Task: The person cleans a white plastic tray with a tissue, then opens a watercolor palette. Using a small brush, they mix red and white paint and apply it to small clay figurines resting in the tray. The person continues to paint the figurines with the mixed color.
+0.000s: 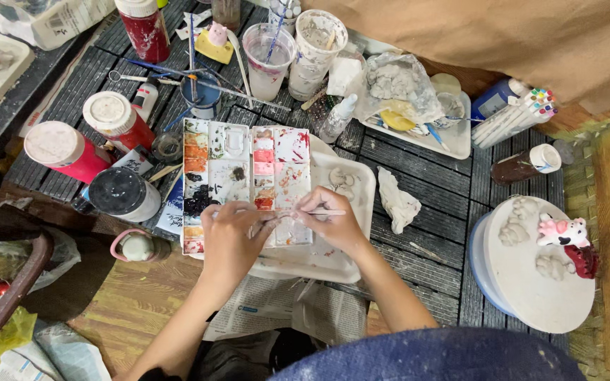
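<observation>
right hand (330, 224) pinches brush (319, 212) | left hand (231, 236) on palette (245, 169) | paint jars (61, 150) beside

Bare forearms, no sleeves, paint-flecked dark blue garment (432, 356)

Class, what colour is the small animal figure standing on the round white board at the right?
The figure is pink and white, seen in the head view, on the board.

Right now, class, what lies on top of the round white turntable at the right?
On the round white turntable sit a pink-and-white painted figurine, a dark red piece and three unpainted white clay lumps. Anything beneath them is covered.
</observation>
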